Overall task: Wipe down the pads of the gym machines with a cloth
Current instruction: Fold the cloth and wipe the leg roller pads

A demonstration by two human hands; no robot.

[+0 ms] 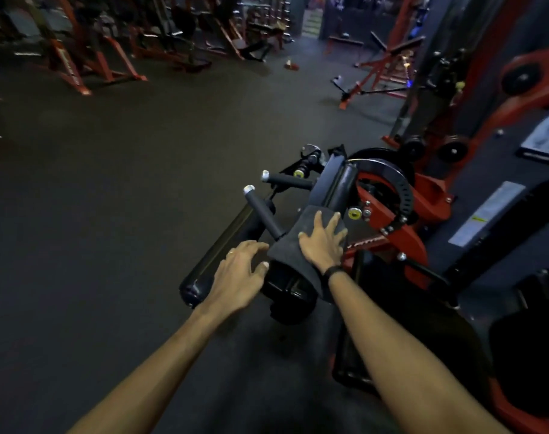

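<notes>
On the near roller pad (pixel 290 286) of the red-framed machine (pixel 401 227), a dark grey cloth (pixel 301 236) lies draped over the top, and the right hand (pixel 321 241) presses it flat with fingers spread wide and nearly straight. Just beside the cloth's near-left edge, the left hand (pixel 238 274) rests against the pad's end with fingers loosely curved and parted, holding nothing that can be made out; whether it steadies the pad or only touches it is hard to tell. A second, longer roller pad (pixel 223 249) sits to the left, lower and apart from the cloth, and two black handles (pixel 262 213) with silver caps stick out between them.

Judging by this, the wipe is in hand on one pad only. No sheen or streak shows which parts have been covered, so progress on this pad cannot be read. The longer roller, the upright pad (pixel 337 183) beyond the cloth, and the many machines (pixel 88 42) across the floor (pixel 110 158) look to remain, so most of the job seems left
</notes>
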